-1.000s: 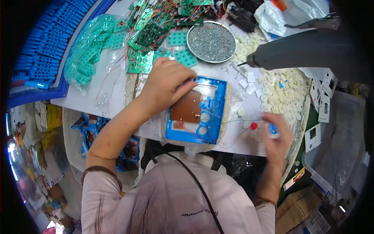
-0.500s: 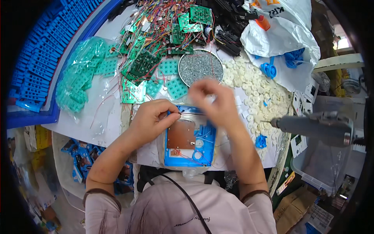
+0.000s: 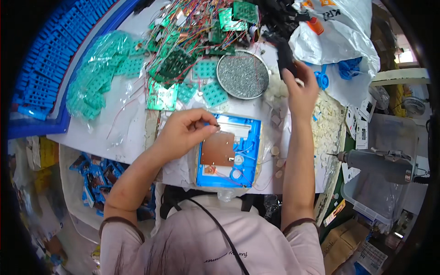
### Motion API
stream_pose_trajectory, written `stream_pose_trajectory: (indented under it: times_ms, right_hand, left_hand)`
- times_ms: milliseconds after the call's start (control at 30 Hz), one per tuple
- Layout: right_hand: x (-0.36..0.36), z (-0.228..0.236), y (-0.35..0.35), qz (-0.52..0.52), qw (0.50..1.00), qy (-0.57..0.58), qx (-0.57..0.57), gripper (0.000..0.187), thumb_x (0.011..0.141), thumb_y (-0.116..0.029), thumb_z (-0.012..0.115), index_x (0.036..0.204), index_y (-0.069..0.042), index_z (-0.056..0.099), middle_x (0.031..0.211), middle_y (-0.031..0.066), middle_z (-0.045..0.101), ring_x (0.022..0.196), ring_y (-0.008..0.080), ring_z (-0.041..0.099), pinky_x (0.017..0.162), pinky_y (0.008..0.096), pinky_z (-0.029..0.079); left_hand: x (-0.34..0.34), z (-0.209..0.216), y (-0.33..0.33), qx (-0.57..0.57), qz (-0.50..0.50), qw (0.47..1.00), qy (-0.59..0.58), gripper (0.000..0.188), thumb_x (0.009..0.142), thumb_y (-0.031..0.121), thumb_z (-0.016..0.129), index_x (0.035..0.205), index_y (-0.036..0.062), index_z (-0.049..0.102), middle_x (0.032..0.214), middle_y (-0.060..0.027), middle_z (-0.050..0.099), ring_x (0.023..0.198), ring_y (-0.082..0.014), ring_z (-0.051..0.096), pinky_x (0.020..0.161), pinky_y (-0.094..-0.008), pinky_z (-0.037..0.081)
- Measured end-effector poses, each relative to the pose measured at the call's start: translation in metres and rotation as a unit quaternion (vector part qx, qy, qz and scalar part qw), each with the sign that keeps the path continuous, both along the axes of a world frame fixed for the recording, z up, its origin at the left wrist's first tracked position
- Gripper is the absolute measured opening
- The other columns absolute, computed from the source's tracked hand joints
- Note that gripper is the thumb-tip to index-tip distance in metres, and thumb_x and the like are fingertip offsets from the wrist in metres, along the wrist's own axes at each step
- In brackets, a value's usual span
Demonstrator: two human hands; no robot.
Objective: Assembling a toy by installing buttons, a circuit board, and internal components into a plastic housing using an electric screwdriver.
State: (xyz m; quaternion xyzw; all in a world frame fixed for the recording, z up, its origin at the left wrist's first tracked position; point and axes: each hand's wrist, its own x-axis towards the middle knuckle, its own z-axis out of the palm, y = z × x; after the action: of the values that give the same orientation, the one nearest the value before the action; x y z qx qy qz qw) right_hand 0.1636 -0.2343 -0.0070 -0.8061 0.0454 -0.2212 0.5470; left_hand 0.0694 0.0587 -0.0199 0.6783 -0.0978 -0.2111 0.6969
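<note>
A blue plastic casing [image 3: 255, 158] lies on the table in front of me, with a brown circuit board [image 3: 217, 149] and thin red wires inside it. Over its upper left corner, my left hand [image 3: 183, 133] is closed in a pinch on a tiny dark piece that I cannot make out. My right hand [image 3: 302, 89] is at the far right, its thumb and fingers gripping a black plastic part [image 3: 285, 57] beside the heap of similar black parts. A round dish of small metal screws [image 3: 243, 75] stands between the two hands, farther back.
Green circuit boards [image 3: 176, 64] with tangled wires pile up at the back. Teal keypad sheets [image 3: 94, 85] in clear plastic lie left, near a blue tray of blue parts [image 3: 43, 64]. Pale round buttons [image 3: 327, 119] cover the right side, where an electric screwdriver [image 3: 376, 162] hangs.
My right hand has moved from above the casing to the far right and now holds a black plastic part. My left hand stays pinched near the casing's upper left corner.
</note>
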Motion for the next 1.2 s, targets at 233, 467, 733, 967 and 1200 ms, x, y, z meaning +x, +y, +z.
stream_pose_trajectory:
  times_ms: [233, 467, 733, 967, 1200]
  right_hand:
    - [-0.140, 0.044, 0.030, 0.403, 0.891, 0.004, -0.211, 0.048, 0.074, -0.010, 0.078, 0.119, -0.002, 0.065, 0.111, 0.0119, 0.067, 0.097, 0.0293, 0.063, 0.088, 0.0394, 0.050]
    - [-0.137, 0.034, 0.054, 0.343, 0.901, -0.022, -0.265, 0.057, 0.074, -0.018, 0.081, 0.126, -0.002, 0.063, 0.121, 0.0155, 0.064, 0.109, 0.0366, 0.054, 0.097, 0.0454, 0.046]
    - [-0.132, 0.032, 0.064, 0.346, 0.902, -0.002, -0.259, 0.060, 0.076, -0.027, 0.081, 0.127, -0.002, 0.063, 0.118, 0.0153, 0.060, 0.106, 0.0370, 0.051, 0.094, 0.0450, 0.044]
    - [-0.126, 0.044, 0.048, 0.321, 0.904, 0.006, -0.282, 0.077, 0.068, -0.026, 0.085, 0.137, -0.006, 0.056, 0.125, 0.0143, 0.057, 0.111, 0.0366, 0.049, 0.099, 0.0452, 0.041]
    - [-0.122, 0.022, 0.033, 0.382, 0.865, -0.034, -0.323, 0.053, 0.067, -0.021, 0.084, 0.115, -0.007, 0.067, 0.110, 0.0082, 0.068, 0.102, 0.0338, 0.057, 0.089, 0.0429, 0.050]
  left_hand:
    - [-0.004, 0.002, 0.005, 0.109, 0.039, 0.989, -0.092, 0.012, 0.085, 0.004, 0.076, 0.094, -0.0007, 0.070, 0.090, -0.0007, 0.068, 0.076, -0.0032, 0.056, 0.065, -0.0197, 0.044]
    - [-0.009, 0.009, 0.002, 0.161, 0.018, 0.952, -0.259, 0.010, 0.084, 0.002, 0.073, 0.092, 0.0001, 0.068, 0.085, -0.0042, 0.068, 0.066, -0.0087, 0.055, 0.057, -0.0234, 0.042]
    - [-0.006, 0.004, -0.003, 0.122, 0.013, 0.932, -0.340, 0.011, 0.084, 0.012, 0.075, 0.088, 0.0066, 0.066, 0.080, -0.0081, 0.065, 0.070, -0.0279, 0.064, 0.063, -0.0369, 0.049]
    - [-0.007, 0.008, -0.001, 0.150, -0.006, 0.920, -0.362, 0.010, 0.084, 0.008, 0.074, 0.089, 0.0043, 0.067, 0.084, -0.0079, 0.068, 0.074, -0.0253, 0.066, 0.064, -0.0340, 0.050]
    - [-0.007, 0.019, 0.001, 0.174, -0.045, 0.922, -0.344, 0.009, 0.085, 0.006, 0.071, 0.093, 0.0041, 0.067, 0.087, -0.0067, 0.068, 0.074, -0.0236, 0.064, 0.062, -0.0333, 0.050]
